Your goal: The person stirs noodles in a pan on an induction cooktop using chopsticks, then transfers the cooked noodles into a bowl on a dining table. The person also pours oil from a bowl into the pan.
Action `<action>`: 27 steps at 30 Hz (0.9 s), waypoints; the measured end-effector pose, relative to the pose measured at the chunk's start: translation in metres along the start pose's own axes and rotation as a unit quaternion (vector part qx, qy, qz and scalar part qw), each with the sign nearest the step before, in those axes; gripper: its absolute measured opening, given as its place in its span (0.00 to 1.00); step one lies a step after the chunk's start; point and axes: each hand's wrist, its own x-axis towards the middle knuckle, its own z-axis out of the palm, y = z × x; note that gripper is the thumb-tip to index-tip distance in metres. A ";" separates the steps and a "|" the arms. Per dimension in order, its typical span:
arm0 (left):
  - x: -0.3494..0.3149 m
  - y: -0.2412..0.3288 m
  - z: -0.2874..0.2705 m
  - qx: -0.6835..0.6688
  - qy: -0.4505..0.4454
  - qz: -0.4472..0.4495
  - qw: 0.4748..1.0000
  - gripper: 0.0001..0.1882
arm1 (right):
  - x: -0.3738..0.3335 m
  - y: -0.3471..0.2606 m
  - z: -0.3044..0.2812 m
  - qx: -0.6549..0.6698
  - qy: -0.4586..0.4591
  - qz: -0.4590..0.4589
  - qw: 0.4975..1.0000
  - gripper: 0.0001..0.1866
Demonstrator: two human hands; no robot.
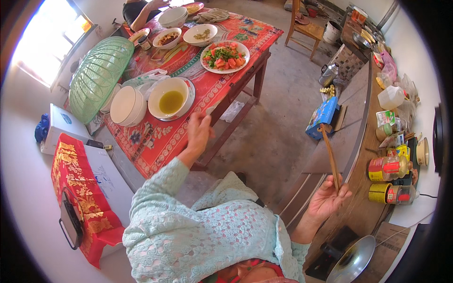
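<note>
My left hand (198, 134) is raised beside the red-covered table's near edge, its fingers drawn together. A small pale thing (210, 110) shows at the fingertips; I cannot make out what it is. Close by on the table, a white bowl (155, 107) of yellow-green liquid sits on a plate. In my right hand (327, 198), over by the wooden counter, is a pair of wooden chopsticks (331, 158), pointing up and away from me. A wok (351, 262) lies below that hand, at the lower right.
The table also bears stacked bowls (127, 104), a plate of chopped tomato and greens (225, 56) and a green mesh food cover (101, 78). Jars (388, 169) line the counter by the wall. A blue box (323, 118) stands right of centre. Another person's arm (141, 18) shows at the far side.
</note>
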 end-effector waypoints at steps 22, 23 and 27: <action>0.208 0.009 0.111 -0.343 0.102 -0.146 0.922 0.17 | 0.022 0.018 0.004 -0.077 0.034 -0.012 0.996 0.17; 0.210 0.008 0.110 -0.356 0.096 -0.146 0.918 0.18 | 0.023 0.019 0.004 -0.085 0.040 -0.011 0.996 0.17; 0.201 0.015 0.113 -0.378 0.076 -0.093 0.918 0.18 | 0.032 0.027 0.001 -0.112 0.066 -0.010 0.992 0.17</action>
